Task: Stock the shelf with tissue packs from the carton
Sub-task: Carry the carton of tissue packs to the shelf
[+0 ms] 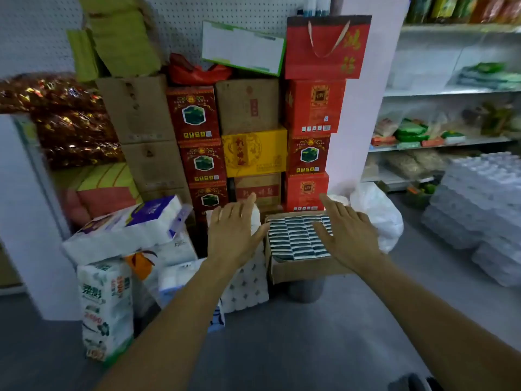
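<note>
With the open carton (298, 268) packed full of tissue packs (296, 238), left hand (232, 235) and right hand (348, 235) reach flat-fingered and empty, likely to scoop a batch.

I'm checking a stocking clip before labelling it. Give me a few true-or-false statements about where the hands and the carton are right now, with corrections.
1. The carton is open and filled with rows of small tissue packs. True.
2. The left hand grips a tissue pack. False: its fingers are spread and it holds nothing.
3. The right hand reaches over the carton's right side with straight fingers. True.
4. The carton stands on a shelf. False: it sits low by the floor, in front of stacked red boxes.
5. Large white tissue bundles lie left of the carton. True.
</note>
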